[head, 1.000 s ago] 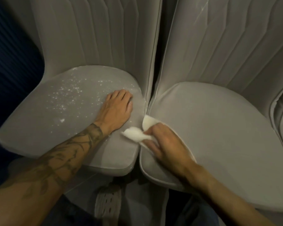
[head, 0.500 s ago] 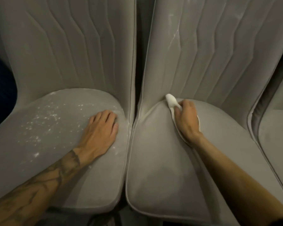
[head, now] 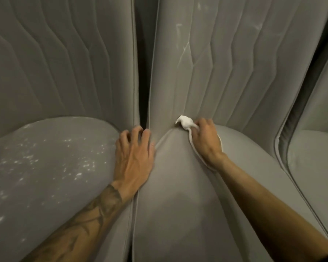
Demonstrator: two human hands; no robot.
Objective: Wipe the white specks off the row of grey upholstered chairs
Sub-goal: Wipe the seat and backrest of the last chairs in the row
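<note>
The right hand (head: 206,140), gripping the white cloth (head: 185,122), has slid up to the middle seat's (head: 178,214) back crease. The left hand (head: 133,157), open, braces beside the seam; the left seat's (head: 45,167) specks (head: 80,173) remain, probably next.

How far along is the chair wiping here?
Done: middle seat looks speck-free. In hand: right hand presses the cloth into its back crease; left hand braces on the left seat. Left: that seat's specks and the backrest streaks.

Specks (head: 45,159) on left seat (head: 55,195), cloth (head: 186,122) right.
</note>
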